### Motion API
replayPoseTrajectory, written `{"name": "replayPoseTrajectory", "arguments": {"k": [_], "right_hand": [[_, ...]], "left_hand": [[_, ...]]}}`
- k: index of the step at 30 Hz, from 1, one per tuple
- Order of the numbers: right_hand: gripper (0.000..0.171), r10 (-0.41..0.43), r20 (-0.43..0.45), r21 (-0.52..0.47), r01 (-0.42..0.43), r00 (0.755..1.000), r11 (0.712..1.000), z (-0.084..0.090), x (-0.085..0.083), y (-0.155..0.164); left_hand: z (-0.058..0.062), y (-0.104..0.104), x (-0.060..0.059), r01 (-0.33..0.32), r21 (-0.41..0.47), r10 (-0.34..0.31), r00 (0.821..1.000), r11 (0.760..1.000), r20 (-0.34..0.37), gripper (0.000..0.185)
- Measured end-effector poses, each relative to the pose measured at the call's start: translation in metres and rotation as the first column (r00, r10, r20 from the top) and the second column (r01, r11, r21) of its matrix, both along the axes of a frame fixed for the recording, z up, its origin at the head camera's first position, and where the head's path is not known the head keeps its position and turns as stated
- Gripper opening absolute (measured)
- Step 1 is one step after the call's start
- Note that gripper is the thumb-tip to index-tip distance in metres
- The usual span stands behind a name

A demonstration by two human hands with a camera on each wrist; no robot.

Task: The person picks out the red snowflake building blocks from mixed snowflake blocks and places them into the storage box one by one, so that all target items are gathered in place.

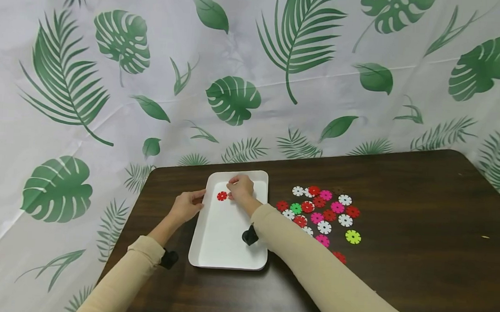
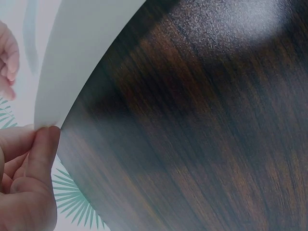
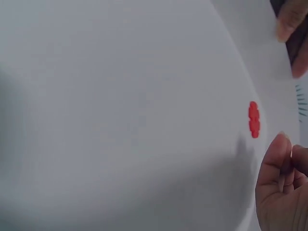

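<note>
A white rectangular tray (image 1: 222, 234) stands on the dark table. My left hand (image 1: 186, 206) pinches its left rim between thumb and fingers, as the left wrist view shows at the tray wall (image 2: 82, 62). Over the far part of the tray is my right hand (image 1: 241, 189), thumb and forefinger brought close together. Whether anything is between those fingertips (image 3: 284, 139) I cannot tell. Just left of this hand, a small red notched disc (image 1: 222, 196) lies flat on the tray floor, also seen as a red shape (image 3: 254, 119) in the right wrist view.
Right of the tray, several notched discs lie scattered and partly overlapping: white (image 1: 324, 227), pink (image 1: 337, 207), red (image 1: 352, 212), one green (image 1: 296, 208) and one yellow-green (image 1: 353, 237). The right sleeve covers some. A leaf-patterned cloth (image 1: 184, 110) hangs behind the wooden table (image 1: 420, 221).
</note>
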State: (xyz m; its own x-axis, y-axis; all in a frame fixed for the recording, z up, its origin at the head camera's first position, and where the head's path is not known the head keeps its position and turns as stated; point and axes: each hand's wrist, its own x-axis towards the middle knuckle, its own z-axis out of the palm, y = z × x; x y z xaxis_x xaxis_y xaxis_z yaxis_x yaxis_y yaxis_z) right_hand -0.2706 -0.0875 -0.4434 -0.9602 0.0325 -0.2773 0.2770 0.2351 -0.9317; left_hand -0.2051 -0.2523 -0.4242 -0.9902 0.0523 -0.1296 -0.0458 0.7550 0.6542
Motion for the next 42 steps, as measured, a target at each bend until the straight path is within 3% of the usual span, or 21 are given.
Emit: {"name": "replayPoseTrajectory", "arguments": {"k": [10, 16, 25, 42], "right_hand": [[0.01, 0.017, -0.071, -0.117, -0.026, 0.997, 0.993, 0.029, -0.001, 0.019], [0.012, 0.034, -0.083, -0.15, -0.046, 0.996, 0.988, 0.038, 0.002, 0.04], [0.016, 0.031, -0.092, -0.233, -0.051, 0.995, 0.971, 0.041, 0.005, 0.082], [0.023, 0.004, -0.12, -0.202, -0.028, 0.993, 0.979, 0.035, 0.026, 0.173]], "left_hand": [[0.006, -0.003, 0.0, -0.013, 0.027, 0.013, 1.0, 1.0, 0.003, 0.047], [0.004, -0.004, 0.0, 0.003, 0.028, -0.003, 1.0, 1.0, -0.002, 0.047], [0.004, -0.004, 0.0, -0.003, 0.015, 0.003, 1.0, 1.0, -0.002, 0.048], [0.0, -0.001, 0.0, 0.003, 0.001, -0.003, 1.0, 1.0, 0.022, 0.047]]}}
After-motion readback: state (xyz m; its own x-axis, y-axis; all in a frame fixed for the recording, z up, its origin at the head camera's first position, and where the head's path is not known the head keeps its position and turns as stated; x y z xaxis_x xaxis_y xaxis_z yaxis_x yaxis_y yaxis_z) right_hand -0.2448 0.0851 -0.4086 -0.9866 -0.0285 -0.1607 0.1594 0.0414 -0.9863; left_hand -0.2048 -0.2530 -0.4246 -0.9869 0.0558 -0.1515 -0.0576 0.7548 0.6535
